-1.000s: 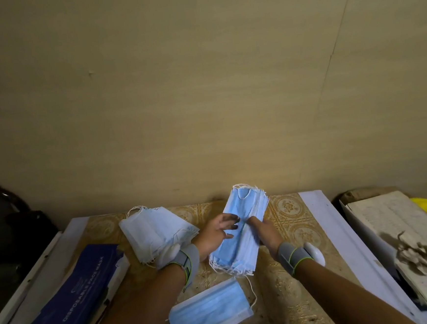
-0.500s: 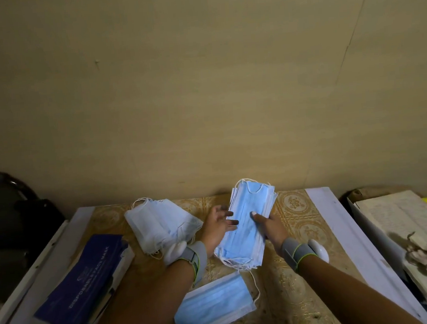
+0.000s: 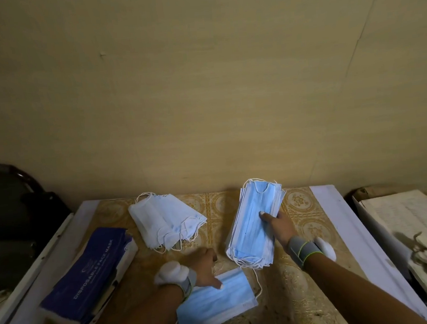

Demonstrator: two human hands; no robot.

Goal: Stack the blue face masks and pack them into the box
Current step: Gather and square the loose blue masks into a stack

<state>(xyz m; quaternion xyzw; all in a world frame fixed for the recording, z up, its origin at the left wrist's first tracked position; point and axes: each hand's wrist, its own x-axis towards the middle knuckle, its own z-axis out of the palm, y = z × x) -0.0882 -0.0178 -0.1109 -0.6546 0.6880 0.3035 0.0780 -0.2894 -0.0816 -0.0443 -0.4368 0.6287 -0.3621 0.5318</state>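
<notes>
A stack of blue face masks (image 3: 253, 225) lies slanted on the patterned table, and my right hand (image 3: 276, 224) grips its right edge with the thumb on top. A single blue mask (image 3: 216, 304) lies flat near the table's front. My left hand (image 3: 205, 269) reaches down onto this mask's upper left corner, one fingertip touching it. A dark blue box (image 3: 88, 274) marked "disposable face mask" sits at the left, its opening hidden from view. A fanned pile of white-side-up masks (image 3: 166, 221) rests behind my left hand.
The table (image 3: 303, 213) has white borders and stands against a beige wall. A dark chair (image 3: 12, 211) is at far left. To the right stands a worn white carton (image 3: 411, 225) with a brown scrap on it, and something yellow behind it.
My left hand let go of the blue stack and dropped toward me onto the single mask. My right hand alone now holds the stack.
</notes>
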